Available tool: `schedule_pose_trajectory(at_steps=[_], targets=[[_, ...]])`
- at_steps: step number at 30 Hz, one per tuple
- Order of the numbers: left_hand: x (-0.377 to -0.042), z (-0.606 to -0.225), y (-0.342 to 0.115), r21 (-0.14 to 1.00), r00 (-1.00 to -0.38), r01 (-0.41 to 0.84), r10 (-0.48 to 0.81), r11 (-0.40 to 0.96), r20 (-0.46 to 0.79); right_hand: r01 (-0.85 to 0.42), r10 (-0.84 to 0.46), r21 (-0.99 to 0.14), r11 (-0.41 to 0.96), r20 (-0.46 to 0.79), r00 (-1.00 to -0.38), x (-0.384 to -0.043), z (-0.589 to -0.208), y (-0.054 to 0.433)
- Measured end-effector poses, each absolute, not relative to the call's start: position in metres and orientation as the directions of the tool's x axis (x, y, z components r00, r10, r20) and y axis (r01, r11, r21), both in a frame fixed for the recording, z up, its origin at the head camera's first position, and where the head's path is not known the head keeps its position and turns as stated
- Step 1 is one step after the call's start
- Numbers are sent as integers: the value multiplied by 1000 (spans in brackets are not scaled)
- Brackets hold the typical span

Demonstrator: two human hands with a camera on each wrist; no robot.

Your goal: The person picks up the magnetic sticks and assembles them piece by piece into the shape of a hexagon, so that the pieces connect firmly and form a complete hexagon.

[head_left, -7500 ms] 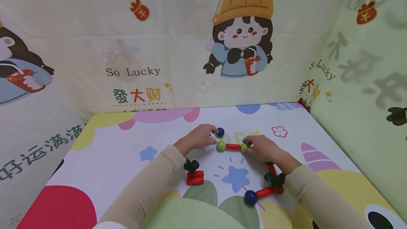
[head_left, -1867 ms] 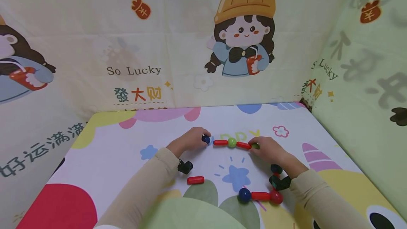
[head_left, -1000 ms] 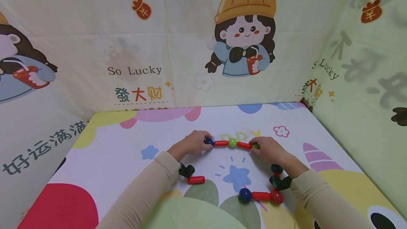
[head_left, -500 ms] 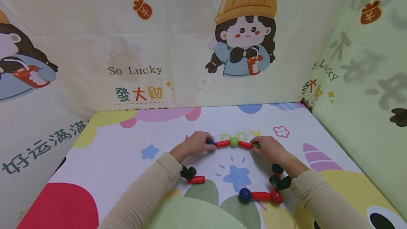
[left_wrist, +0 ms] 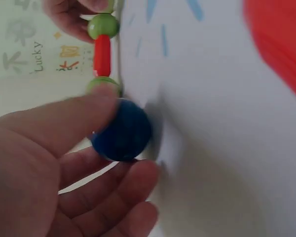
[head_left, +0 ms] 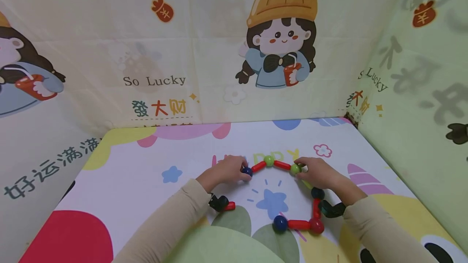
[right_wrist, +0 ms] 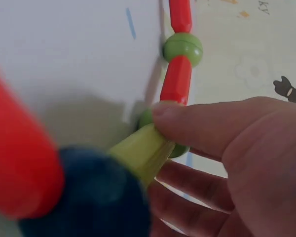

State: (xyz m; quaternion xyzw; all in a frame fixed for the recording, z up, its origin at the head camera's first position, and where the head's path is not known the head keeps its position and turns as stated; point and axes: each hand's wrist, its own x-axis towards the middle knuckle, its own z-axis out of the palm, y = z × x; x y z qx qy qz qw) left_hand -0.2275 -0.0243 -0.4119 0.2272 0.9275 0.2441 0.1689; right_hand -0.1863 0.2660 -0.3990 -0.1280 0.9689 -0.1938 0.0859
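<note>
My left hand [head_left: 227, 170] pinches a blue ball [head_left: 247, 172] between thumb and fingers; the left wrist view shows this blue ball [left_wrist: 122, 131] close up. A red rod [head_left: 259, 167] joins it to a green ball [head_left: 269, 160], and another red rod [head_left: 282, 165] runs on to a second green ball [head_left: 294, 169]. That second ball is gripped by my right hand [head_left: 319, 173], whose thumb partly hides it. From there a yellow-green rod [right_wrist: 143, 150] leads to a dark blue ball [head_left: 317, 193]. These magnetic-looking pieces form a bent chain on the table.
The chain continues through a red rod [head_left: 316, 208], a red ball [head_left: 316, 225] and a red rod [head_left: 298, 225] to a blue ball [head_left: 280, 223] near me. A loose red rod [head_left: 230, 206] lies partly hidden behind the left wrist camera [head_left: 219, 203]. A printed cloth wall stands behind.
Earlier the left hand brought the blue ball to the red rod's free end. Since then it has drawn nearer me, and the rods now bend into an arch. A second loose rod has joined the chain.
</note>
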Motion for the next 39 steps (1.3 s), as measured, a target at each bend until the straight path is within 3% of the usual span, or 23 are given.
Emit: schedule_pose_trajectory(at_steps=[26, 39], targets=[[-232, -408, -39, 515, -855, 279, 454, 811, -252, -219, -264, -396, 892, -61, -963, -207, -410, 243], [-201, -403, -72, 508, -837, 350, 507, 787, -208, -200, -251, -404, 893, -77, -965, -206, -411, 243]])
